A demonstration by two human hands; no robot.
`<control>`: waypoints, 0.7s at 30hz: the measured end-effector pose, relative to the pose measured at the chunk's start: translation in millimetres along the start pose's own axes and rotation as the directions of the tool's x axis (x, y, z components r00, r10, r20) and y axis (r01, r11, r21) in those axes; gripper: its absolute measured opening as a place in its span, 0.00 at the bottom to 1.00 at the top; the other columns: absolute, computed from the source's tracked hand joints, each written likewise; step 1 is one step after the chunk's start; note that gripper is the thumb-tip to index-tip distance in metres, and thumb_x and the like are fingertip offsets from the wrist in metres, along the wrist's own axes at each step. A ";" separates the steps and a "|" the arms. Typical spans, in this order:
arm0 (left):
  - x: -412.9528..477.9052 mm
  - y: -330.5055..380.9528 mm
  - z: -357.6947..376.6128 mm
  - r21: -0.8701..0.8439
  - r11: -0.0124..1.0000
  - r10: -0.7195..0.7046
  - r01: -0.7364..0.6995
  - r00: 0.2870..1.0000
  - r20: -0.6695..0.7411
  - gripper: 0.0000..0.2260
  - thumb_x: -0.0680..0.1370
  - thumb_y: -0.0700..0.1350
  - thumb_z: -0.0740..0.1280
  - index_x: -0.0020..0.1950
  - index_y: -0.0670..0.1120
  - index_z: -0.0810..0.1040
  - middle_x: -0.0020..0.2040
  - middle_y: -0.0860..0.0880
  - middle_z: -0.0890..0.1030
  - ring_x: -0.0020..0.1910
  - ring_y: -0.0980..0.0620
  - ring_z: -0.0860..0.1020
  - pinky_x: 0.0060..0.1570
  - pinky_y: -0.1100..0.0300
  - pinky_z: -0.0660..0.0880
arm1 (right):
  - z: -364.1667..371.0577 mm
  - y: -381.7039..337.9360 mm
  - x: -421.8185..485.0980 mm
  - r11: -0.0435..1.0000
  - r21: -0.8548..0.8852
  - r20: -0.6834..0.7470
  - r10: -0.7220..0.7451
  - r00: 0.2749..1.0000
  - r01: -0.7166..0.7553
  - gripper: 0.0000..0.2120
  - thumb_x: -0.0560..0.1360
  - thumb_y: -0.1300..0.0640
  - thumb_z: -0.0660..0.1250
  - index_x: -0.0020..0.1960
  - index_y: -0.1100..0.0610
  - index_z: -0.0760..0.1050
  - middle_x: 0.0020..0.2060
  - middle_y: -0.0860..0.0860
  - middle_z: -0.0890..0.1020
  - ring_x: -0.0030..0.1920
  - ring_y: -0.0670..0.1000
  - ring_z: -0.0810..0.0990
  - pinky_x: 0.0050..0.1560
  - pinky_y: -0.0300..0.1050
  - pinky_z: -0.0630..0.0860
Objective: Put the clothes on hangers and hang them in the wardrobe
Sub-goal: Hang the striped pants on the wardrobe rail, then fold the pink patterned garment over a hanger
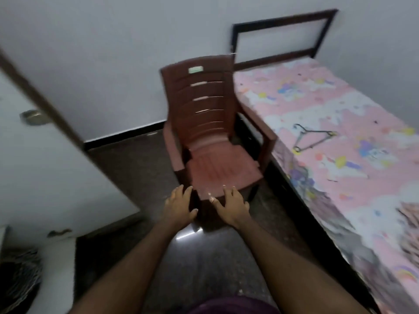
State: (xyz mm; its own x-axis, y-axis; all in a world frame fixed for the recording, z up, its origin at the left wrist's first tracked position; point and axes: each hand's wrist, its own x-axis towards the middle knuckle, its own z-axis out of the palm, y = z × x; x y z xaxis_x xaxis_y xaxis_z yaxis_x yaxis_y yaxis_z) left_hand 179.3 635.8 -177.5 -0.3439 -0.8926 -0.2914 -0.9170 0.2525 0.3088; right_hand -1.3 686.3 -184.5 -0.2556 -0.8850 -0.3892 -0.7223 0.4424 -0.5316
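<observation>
Reaching with both hands toward an unoccupied plastic chair [213, 137], with no clothes yet in hand.

The left hand [179, 206] and right hand [231, 207] are held out open with fingers spread, gripping nothing, near the chair's front edge; contact cannot be told. One wire hanger [314, 138] is seen lying bare on the pink bed [353, 200] to the right, well apart from the hands. No garment is clearly shown, so hanging appears not yet begun. A white door [45, 168] is seen at the left. Little floor is left between chair, bed edge and door.
</observation>
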 end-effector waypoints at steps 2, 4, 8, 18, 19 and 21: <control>14.9 51.6 15.8 0.031 0.995 0.096 -0.097 0.995 0.027 0.35 0.77 0.54 0.67 0.79 0.50 0.55 0.79 0.43 0.54 0.78 0.44 0.52 0.72 0.47 0.60 | -23.9 48.2 -6.0 0.993 0.075 -0.048 0.093 0.995 -0.089 0.38 0.77 0.32 0.56 0.80 0.50 0.52 0.79 0.56 0.54 0.78 0.56 0.53 0.73 0.66 0.51; 27.1 102.8 30.7 0.029 0.984 0.175 -0.177 0.983 0.059 0.34 0.77 0.54 0.66 0.79 0.51 0.55 0.78 0.43 0.54 0.78 0.44 0.52 0.72 0.46 0.60 | -49.6 93.6 -12.0 0.969 0.163 -0.088 0.202 0.975 -0.186 0.39 0.76 0.30 0.56 0.80 0.49 0.51 0.79 0.55 0.54 0.78 0.57 0.54 0.73 0.66 0.53; 41.6 187.9 57.2 0.026 0.945 0.321 -0.327 0.938 0.130 0.33 0.78 0.54 0.66 0.79 0.51 0.55 0.78 0.42 0.53 0.77 0.44 0.52 0.73 0.45 0.59 | -88.1 164.9 -24.6 0.880 0.354 -0.163 0.392 0.905 -0.317 0.40 0.76 0.30 0.56 0.80 0.48 0.51 0.79 0.54 0.53 0.78 0.56 0.54 0.74 0.65 0.54; 103.2 341.6 112.1 0.021 0.792 0.576 -0.611 0.757 0.309 0.33 0.79 0.54 0.65 0.79 0.49 0.55 0.78 0.43 0.55 0.77 0.44 0.54 0.71 0.47 0.61 | -138.5 287.6 -29.3 0.683 0.563 -0.243 0.675 0.696 -0.466 0.40 0.75 0.29 0.55 0.79 0.50 0.53 0.79 0.54 0.56 0.77 0.59 0.58 0.73 0.63 0.59; 113.6 355.1 118.5 0.013 0.780 0.587 -0.626 0.738 0.333 0.33 0.79 0.54 0.65 0.79 0.49 0.55 0.78 0.43 0.55 0.77 0.44 0.53 0.70 0.47 0.61 | -144.6 298.3 -26.1 0.675 0.560 -0.246 0.689 0.681 -0.480 0.40 0.75 0.28 0.54 0.79 0.50 0.52 0.79 0.55 0.56 0.77 0.59 0.57 0.73 0.63 0.59; 138.3 384.5 129.2 -0.005 0.754 0.606 -0.657 0.692 0.392 0.33 0.79 0.55 0.65 0.79 0.49 0.55 0.78 0.44 0.55 0.77 0.44 0.53 0.70 0.46 0.61 | -160.7 322.8 -18.7 0.647 0.560 -0.232 0.722 0.652 -0.518 0.40 0.75 0.29 0.54 0.80 0.50 0.51 0.79 0.55 0.55 0.78 0.59 0.55 0.73 0.64 0.57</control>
State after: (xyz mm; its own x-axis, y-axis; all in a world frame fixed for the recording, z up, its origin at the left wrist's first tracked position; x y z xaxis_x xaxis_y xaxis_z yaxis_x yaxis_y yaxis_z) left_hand -247.0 657.7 -216.1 -0.8729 -0.3183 -0.3697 -0.4641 0.7752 0.4286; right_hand -332.9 822.3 -227.9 -0.8371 -0.2908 -0.4633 0.0248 0.8259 -0.5633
